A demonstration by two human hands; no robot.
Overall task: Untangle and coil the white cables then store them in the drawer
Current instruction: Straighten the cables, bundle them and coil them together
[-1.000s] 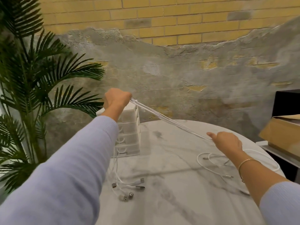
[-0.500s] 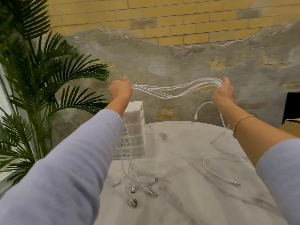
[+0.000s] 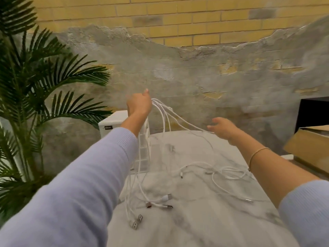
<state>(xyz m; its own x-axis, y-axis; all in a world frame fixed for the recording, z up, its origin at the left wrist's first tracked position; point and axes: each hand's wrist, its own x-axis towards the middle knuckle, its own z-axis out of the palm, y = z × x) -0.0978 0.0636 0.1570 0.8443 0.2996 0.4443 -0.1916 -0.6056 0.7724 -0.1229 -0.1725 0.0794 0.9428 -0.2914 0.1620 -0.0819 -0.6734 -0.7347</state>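
My left hand is raised above the table and grips a bundle of several white cables. From it the cables arc down to the right, and their plug ends lie on the marble table. My right hand hovers lower to the right, blurred, with its fingers loosely spread. One strand runs just under its fingertips. More cable lies in loose loops on the table below my right forearm. The small white drawer unit stands at the table's back left, partly hidden by my left arm.
A tall palm plant fills the left side beside the table. A cardboard box sits off the table's right edge, with a black object behind it. A rough plaster and brick wall runs close behind the table.
My right hand has dropped from the raised height of my left hand and opened. The cables, stretched between both hands before, now sag from my left hand onto the table.
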